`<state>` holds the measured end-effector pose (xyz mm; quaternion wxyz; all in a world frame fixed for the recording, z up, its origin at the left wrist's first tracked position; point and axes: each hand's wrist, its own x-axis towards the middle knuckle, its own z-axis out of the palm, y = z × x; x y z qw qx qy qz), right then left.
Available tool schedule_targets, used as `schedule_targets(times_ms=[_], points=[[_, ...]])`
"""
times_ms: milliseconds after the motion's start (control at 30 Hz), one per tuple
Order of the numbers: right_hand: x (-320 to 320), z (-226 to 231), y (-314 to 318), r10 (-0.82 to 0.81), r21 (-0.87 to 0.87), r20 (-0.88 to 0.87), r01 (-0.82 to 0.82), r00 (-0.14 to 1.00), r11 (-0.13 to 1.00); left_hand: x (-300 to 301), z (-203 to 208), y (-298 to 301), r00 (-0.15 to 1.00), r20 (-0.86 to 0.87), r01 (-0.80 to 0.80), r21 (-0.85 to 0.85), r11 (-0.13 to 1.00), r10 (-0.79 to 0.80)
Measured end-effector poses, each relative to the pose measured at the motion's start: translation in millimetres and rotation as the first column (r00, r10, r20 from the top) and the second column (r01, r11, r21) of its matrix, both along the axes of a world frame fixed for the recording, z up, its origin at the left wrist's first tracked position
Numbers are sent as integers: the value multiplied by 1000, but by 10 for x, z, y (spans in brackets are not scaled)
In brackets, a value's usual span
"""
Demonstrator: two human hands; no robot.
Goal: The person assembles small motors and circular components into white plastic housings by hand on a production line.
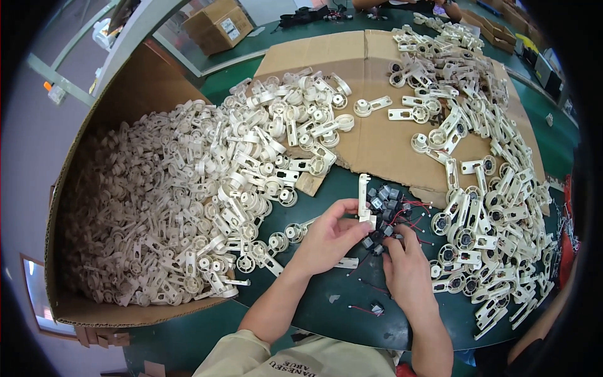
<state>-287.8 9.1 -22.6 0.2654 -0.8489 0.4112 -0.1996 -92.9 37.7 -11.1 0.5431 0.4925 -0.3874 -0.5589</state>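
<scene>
My left hand (pixel 331 242) is closed around a cream plastic arm-shaped part (pixel 363 196), pinching its lower block between thumb and fingers so that it stands upright. Right beside it lies a heap of small black-and-grey box-shaped components (pixel 384 202) with thin red wires. My right hand (pixel 405 264) reaches into the near side of this heap, its fingers curled together. What its fingertips grip among the dark pieces is hidden. One loose wired component (pixel 377 308) rests on the green table (pixel 320 301) near its front edge.
A large cardboard box (pixel 113 319) on the left spills cream parts (pixel 182 207) onto the table. More parts, many with dark round centres, form a long pile (pixel 502 213) along the right. Flat cardboard (pixel 342 60) covers the table's far middle. Another person's hands (pixel 449 7) show at the top.
</scene>
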Motion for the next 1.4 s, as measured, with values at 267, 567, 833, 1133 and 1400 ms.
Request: schedule_targets(times_ms=[267, 567, 833, 1133, 1400], points=[[57, 63, 69, 6, -38, -24, -7, 1000, 999, 52, -27, -11, 1000, -5, -24, 17, 1000, 24], [-174, 336, -24, -110, 160, 266, 68, 958, 985, 80, 6, -16, 953, -298, -48, 45, 998, 59], [-255, 340, 81, -414, 562, 550, 46, 725, 826, 49, 38, -34, 844, -528, 110, -2, 994, -94], [-136, 314, 83, -267, 379, 582, 35, 768, 925, 35, -40, 12, 922, -383, 67, 38, 997, -47], [-154, 342, 146, -239, 471, 507, -34, 828, 882, -44, 32, 15, 931, -366, 32, 82, 996, 1]])
